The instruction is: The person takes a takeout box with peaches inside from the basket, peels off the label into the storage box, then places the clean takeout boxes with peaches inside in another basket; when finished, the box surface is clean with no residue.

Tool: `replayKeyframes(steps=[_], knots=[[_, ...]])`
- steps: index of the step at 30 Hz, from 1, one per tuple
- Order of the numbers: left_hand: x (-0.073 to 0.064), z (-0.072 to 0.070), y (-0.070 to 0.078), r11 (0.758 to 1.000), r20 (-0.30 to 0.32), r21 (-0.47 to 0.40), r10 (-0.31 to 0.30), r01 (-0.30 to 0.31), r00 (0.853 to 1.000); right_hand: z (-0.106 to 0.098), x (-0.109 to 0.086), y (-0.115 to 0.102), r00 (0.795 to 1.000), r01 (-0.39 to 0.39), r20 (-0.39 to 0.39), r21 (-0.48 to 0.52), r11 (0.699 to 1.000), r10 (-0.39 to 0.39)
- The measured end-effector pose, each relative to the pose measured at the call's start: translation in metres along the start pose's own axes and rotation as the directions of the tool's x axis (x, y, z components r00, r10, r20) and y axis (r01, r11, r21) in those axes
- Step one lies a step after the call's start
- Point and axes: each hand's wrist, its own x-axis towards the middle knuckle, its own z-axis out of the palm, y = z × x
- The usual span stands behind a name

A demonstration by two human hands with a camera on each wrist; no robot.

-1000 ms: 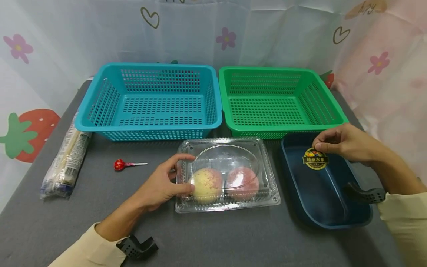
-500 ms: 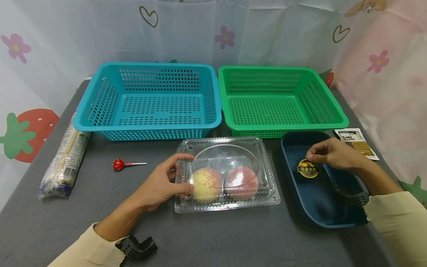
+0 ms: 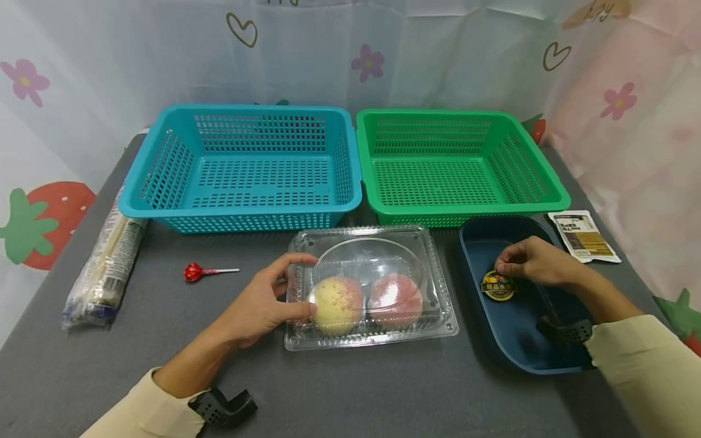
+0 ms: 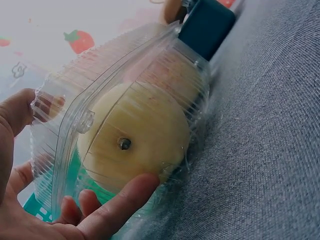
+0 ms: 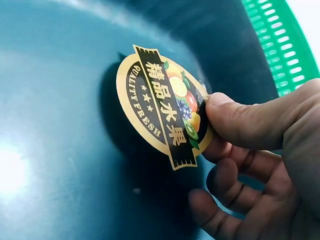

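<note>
My right hand (image 3: 539,261) pinches a round black-and-gold fruit sticker (image 3: 498,285) between thumb and fingertips. In the right wrist view the sticker (image 5: 157,107) stands tilted over the dark blue tub's interior, its printed face with fruit and lettering showing. My left hand (image 3: 274,301) grips the left side of a clear plastic clamshell box (image 3: 378,249), thumb at the front and fingers further back. Inside the closed box lie a yellow fruit with a red flush (image 3: 336,304) and a pink one (image 3: 395,299). The left wrist view shows the yellow fruit's dark stem (image 4: 124,144).
The dark blue tub (image 3: 526,359) stands right of the box. Behind are a blue basket (image 3: 241,216) and a green basket (image 3: 465,214). A red lollipop (image 3: 193,272) and a long wrapped packet (image 3: 106,267) lie left; a small flat packet (image 3: 584,236) lies far right.
My right hand has moved left and slightly nearer with the sticker, uncovering the small flat packet at the right. My left hand has stayed at the box.
</note>
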Motion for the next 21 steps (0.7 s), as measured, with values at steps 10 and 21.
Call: replayKeyframes(steps=[10,21], knots=[[-0.001,0.001,0.000,1.000,-0.002,-0.003,-0.001,0.001,1.000,0.004,0.002,0.005,1.000,0.009,0.002,-0.027,1.000,-0.009],[-0.001,0.001,0.001,1.000,-0.001,-0.012,-0.006,0.006,1.000,-0.009,-0.008,-0.007,0.994,0.028,-0.106,-0.089,0.996,-0.038]])
